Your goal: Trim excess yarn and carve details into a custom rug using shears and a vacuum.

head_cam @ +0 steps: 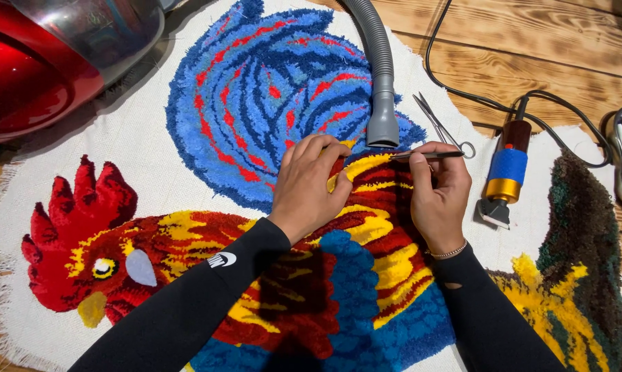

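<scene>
Two black sleeves enter from bottom edge; small white oval logo patch on left sleeve, no other label or package visible. Left hand [311,182] palm down, fingers curled, pressing yellow-red pile of rooster rug [187,248]. Right hand [438,189] closed in pinch on thin dark tool [431,156], held level, tip toward left hand. One trimmer [504,176] with blue and gold bands just right of right hand. One pair of scissors [440,125] beyond. One grey vacuum hose nozzle [382,117] just above hands. One red vacuum cleaner [42,62] far left.
</scene>
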